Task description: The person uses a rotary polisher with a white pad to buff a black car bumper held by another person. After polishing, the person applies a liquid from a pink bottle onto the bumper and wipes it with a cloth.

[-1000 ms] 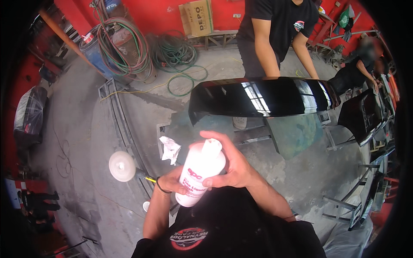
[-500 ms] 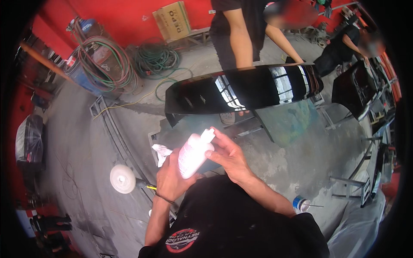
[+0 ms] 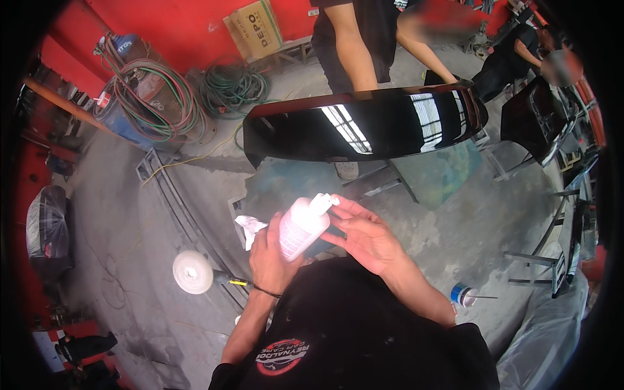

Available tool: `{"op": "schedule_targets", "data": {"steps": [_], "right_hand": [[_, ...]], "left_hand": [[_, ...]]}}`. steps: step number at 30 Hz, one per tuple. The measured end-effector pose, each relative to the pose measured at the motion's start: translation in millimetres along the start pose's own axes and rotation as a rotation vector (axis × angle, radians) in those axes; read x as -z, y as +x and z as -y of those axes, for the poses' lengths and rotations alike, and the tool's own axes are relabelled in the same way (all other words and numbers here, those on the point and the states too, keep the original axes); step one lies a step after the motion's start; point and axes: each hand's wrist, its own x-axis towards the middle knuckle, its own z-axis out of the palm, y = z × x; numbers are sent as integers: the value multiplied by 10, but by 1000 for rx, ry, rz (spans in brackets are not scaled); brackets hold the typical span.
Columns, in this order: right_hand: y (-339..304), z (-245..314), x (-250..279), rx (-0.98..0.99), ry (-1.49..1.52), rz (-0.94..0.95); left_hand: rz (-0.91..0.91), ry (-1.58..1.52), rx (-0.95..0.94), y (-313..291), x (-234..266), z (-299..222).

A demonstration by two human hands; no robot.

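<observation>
A pale pink-white bottle (image 3: pixel 303 227) with a white dispensing cap (image 3: pixel 322 203) is tilted up to the right in front of my chest. My left hand (image 3: pixel 268 259) is closed round its lower left side. A crumpled white cloth or tissue (image 3: pixel 249 229) sticks out beside that hand's fingers. My right hand (image 3: pixel 370 240) reaches the cap from the right, its fingers stretched and apart, with fingertips at the cap and the bottle's side. Beyond the bottle, a glossy black car panel (image 3: pixel 286 133) lies across a support, and a person's hands touch its far side.
A polisher with a round white pad (image 3: pixel 193 272) stands at left. A blue can (image 3: pixel 462 295) with a rod lies at right. Coiled hoses (image 3: pixel 234 91), a gas cylinder (image 3: pixel 130 49) and a cardboard box (image 3: pixel 255 29) are at the back. A metal stand (image 3: pixel 539 266) is at right.
The bottle and both hands have shifted slightly right. My right thumb has come off the bottle's front, and its palm has turned more into view.
</observation>
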Motion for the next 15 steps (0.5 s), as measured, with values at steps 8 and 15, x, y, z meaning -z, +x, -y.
{"op": "schedule_targets", "data": {"steps": [8, 15], "right_hand": [[-132, 820, -214, 377, -500, -64], [71, 2258, 206, 531, -789, -570]], "left_hand": [[-19, -629, 137, -295, 10, 392], [-147, -962, 267, -651, -54, 760]]}}
